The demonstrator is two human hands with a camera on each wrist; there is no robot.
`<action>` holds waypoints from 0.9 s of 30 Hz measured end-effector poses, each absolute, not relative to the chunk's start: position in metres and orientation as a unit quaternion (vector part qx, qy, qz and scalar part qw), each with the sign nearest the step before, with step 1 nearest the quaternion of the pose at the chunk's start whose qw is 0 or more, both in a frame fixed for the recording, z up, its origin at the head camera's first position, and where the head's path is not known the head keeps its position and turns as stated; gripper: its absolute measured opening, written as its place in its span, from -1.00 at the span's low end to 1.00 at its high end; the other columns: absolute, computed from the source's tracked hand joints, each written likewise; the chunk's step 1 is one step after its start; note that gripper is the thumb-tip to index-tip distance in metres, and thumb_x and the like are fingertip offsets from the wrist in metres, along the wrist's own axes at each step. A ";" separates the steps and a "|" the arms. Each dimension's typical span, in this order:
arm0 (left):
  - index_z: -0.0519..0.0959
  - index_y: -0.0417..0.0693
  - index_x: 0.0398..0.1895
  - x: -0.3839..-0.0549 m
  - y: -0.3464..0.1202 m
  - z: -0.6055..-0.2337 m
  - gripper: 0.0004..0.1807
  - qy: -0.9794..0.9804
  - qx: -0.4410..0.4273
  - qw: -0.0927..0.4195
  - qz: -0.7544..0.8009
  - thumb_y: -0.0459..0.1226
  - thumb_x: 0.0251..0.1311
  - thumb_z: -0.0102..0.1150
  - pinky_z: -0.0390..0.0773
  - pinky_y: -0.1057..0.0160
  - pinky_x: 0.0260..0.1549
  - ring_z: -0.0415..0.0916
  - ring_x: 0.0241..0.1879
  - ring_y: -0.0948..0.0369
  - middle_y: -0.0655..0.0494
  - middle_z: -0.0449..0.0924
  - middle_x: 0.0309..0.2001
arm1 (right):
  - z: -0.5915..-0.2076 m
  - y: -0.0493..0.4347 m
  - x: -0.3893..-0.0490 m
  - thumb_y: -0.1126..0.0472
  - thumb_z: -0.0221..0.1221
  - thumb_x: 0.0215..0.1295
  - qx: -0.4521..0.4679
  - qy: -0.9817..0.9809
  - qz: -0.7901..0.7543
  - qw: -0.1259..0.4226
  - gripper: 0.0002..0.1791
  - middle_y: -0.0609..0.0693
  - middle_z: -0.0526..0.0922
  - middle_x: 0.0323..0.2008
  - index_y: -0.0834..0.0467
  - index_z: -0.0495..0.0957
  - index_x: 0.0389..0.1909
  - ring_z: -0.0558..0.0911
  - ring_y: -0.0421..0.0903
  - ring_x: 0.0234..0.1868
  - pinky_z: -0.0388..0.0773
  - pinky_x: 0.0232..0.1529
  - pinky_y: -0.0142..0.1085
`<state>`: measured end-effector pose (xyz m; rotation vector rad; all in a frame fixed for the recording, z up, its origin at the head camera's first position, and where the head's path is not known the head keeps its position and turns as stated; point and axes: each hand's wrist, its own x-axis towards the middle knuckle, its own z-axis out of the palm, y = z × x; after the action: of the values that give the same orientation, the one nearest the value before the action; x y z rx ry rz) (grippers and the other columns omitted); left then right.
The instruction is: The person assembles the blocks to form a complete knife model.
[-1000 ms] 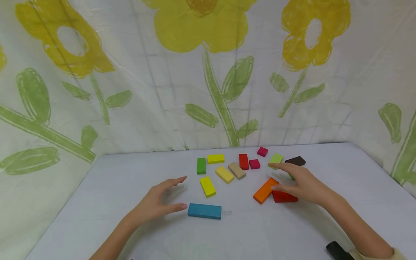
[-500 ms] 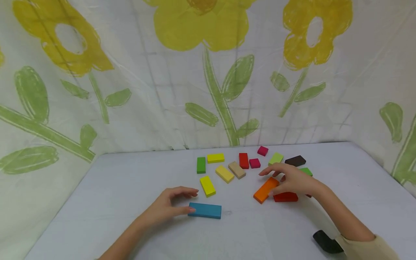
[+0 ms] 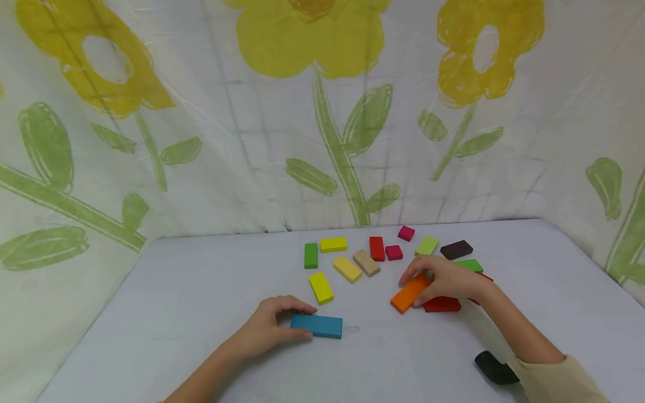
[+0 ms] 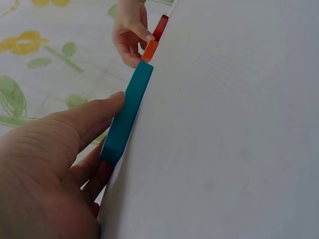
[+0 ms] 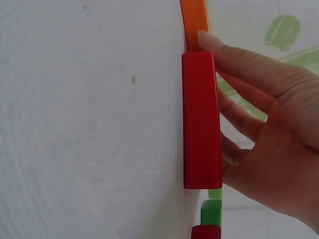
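Note:
My left hand [image 3: 274, 326] grips the left half of a flat blue block [image 3: 325, 326], thumb on its near long side and fingers along the far side. In the left wrist view the thumb presses the same blue block [image 4: 130, 107], which lies low at the tabletop. Over to the right, my right hand [image 3: 443, 277] pinches an orange block [image 3: 407, 295] between thumb and fingers; the hand covers its upper right end. A red block [image 3: 442, 304] lies just under the right thumb, and in the right wrist view this red block [image 5: 202, 122] hides part of the fingers.
Behind the hands lie a yellow block [image 3: 321, 288], a pale yellow block [image 3: 347, 269], a tan block [image 3: 366, 263], a dark block [image 3: 456, 249], a green block [image 3: 470, 265] and several others. A black object [image 3: 496, 368] is by the right sleeve. A flowered curtain [image 3: 252, 168] hangs behind the table.
My left hand has moved right and closed round the blue block's left part. The right hand has come down and left, its fingers drawing in on the orange block. The blocks stay put.

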<state>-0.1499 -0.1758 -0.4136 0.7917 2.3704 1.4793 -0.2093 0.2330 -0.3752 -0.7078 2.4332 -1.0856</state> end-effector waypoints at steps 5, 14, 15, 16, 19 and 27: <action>0.77 0.01 0.08 -0.149 -0.171 -0.415 -0.60 0.834 0.271 0.091 0.472 -0.17 0.16 0.57 0.45 0.31 0.17 0.61 0.07 0.27 0.21 0.77 0.02 | -0.377 0.230 -0.210 0.19 0.52 0.21 -0.247 0.872 -0.384 0.177 -0.71 -0.01 0.65 -0.02 0.07 0.74 -0.06 0.55 0.01 0.07 0.61 0.00 -0.30; 0.80 0.11 0.00 -0.149 -0.164 -0.412 -0.63 0.854 0.262 0.083 0.442 -0.09 0.12 0.60 0.33 0.23 0.01 0.55 0.01 0.27 0.32 0.75 -0.07 | -0.380 0.224 -0.209 0.18 0.50 0.22 -0.249 0.878 -0.375 0.160 -0.73 -0.03 0.65 -0.05 0.06 0.74 -0.06 0.55 -0.01 0.05 0.62 -0.03 -0.33; 0.81 0.11 0.00 -0.149 -0.163 -0.412 -0.64 0.854 0.262 0.085 0.442 -0.09 0.12 0.60 0.33 0.23 0.00 0.55 0.00 0.27 0.32 0.75 -0.07 | -0.381 0.224 -0.210 0.19 0.50 0.23 -0.249 0.878 -0.376 0.161 -0.73 -0.03 0.65 -0.05 0.06 0.74 -0.06 0.55 -0.01 0.05 0.62 -0.02 -0.34; 0.81 0.11 0.00 -0.150 -0.163 -0.411 -0.64 0.854 0.261 0.086 0.442 -0.09 0.12 0.59 0.33 0.23 0.00 0.55 0.00 0.27 0.32 0.75 -0.08 | -0.381 0.223 -0.210 0.19 0.50 0.23 -0.250 0.878 -0.375 0.160 -0.73 -0.03 0.65 -0.05 0.06 0.74 -0.06 0.55 -0.01 0.05 0.62 -0.02 -0.34; 0.81 0.13 -0.01 -0.150 -0.163 -0.410 -0.67 0.853 0.256 0.094 0.445 -0.11 0.14 0.59 0.32 0.24 -0.01 0.55 -0.01 0.27 0.32 0.74 -0.08 | -0.381 0.221 -0.210 0.20 0.49 0.23 -0.253 0.876 -0.379 0.160 -0.73 -0.03 0.65 -0.05 0.07 0.74 -0.05 0.55 -0.02 0.04 0.61 -0.02 -0.32; 0.80 0.18 -0.01 -0.155 -0.167 -0.406 -0.69 0.854 0.234 0.111 0.451 -0.12 0.17 0.58 0.46 0.28 0.04 0.54 0.04 0.20 0.29 0.72 -0.05 | -0.379 0.214 -0.209 0.22 0.49 0.24 -0.258 0.874 -0.380 0.159 -0.74 -0.01 0.66 -0.05 0.11 0.74 -0.06 0.54 -0.04 0.02 0.60 -0.04 -0.30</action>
<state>-0.1549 -0.1669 -0.4062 0.6871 2.5093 1.3257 -0.2087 0.2138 -0.3787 -0.7375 2.4984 -1.0876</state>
